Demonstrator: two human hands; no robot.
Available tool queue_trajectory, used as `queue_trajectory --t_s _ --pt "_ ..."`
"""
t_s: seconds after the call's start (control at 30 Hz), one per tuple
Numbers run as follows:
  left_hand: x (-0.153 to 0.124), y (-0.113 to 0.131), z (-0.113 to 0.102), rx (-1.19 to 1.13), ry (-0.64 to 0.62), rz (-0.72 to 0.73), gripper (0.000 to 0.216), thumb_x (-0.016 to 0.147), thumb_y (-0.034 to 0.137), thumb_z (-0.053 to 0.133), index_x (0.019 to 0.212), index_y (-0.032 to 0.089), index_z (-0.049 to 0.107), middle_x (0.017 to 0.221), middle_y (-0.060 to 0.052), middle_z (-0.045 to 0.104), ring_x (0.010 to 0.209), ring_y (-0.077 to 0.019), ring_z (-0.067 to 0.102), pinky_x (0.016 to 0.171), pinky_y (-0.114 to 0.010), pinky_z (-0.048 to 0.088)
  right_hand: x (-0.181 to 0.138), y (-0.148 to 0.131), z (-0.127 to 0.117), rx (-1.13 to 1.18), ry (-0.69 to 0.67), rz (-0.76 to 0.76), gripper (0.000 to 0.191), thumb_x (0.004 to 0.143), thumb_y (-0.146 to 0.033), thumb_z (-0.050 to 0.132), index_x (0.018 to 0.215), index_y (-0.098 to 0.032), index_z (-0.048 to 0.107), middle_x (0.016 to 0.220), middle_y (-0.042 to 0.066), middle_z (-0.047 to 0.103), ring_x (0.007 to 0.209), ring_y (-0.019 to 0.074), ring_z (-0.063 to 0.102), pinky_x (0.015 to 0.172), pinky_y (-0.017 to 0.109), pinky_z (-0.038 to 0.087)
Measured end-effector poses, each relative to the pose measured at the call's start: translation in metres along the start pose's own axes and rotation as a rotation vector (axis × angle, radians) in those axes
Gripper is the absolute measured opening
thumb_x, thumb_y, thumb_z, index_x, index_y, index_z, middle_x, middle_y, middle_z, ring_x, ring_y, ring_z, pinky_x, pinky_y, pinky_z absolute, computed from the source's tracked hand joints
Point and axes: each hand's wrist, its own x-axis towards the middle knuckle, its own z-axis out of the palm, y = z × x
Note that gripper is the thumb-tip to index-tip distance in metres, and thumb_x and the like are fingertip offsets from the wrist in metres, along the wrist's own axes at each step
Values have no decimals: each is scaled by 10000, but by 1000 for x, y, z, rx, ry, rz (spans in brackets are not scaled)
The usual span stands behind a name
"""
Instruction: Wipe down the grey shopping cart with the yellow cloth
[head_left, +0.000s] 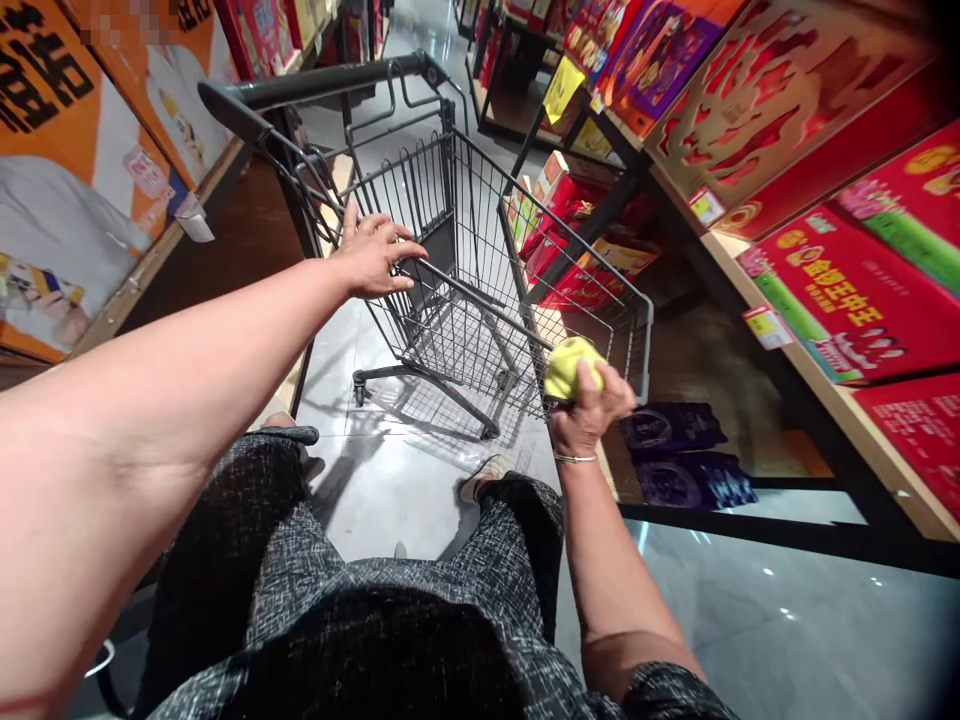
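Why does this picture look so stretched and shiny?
Head view: wide-angle distortion seems to enlarge the bare left forearm; head view: bright spots glare off the glossy grey floor; head view: gridded shadows lie beneath the black wire shopping cart; head view: the right hand and crumpled yellow cloth look slightly blurred.

You wear black fabric flecked with fine white, crosshatched strokes: loose, wide-legged trousers (300,555) and a matching right sleeve (670,692). A slim, silvery bracelet (576,459) circles the wrist of your right hand (589,412). Your shoe (489,475) is pale.
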Motion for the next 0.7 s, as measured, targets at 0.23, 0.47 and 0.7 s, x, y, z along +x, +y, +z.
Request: queue_trajectory --t_s 0.23,0.47,0.7 --pt "-15 12 4 9 5 16 582 907 604 583 1457 420 539 1602 7 393 1557 -402 130 1216 -628 -166 31 -77 0 204 93 174 865 595 -106 512 1449 -242 538 1417 149 472 1256 373 401 1011 585 375" --pt "-23 15 9 -9 82 -7 574 895 577 604 1445 420 552 1597 16 414 1562 -397 137 1233 -620 -156 60 -216 -10 261 -69 -211 809 736 -54 507 1512 -276 474 1508 116 416 1272 323 340 1048 506 323" --pt "-14 5 11 -15 101 -18 514 876 556 624 1377 442 606 1550 21 471 1556 -394 140 1212 -645 -179 57 -131 -19 165 -121 -274 775 721 -85 562 1462 -312 531 1476 90 488 1206 303 405 974 447 351"
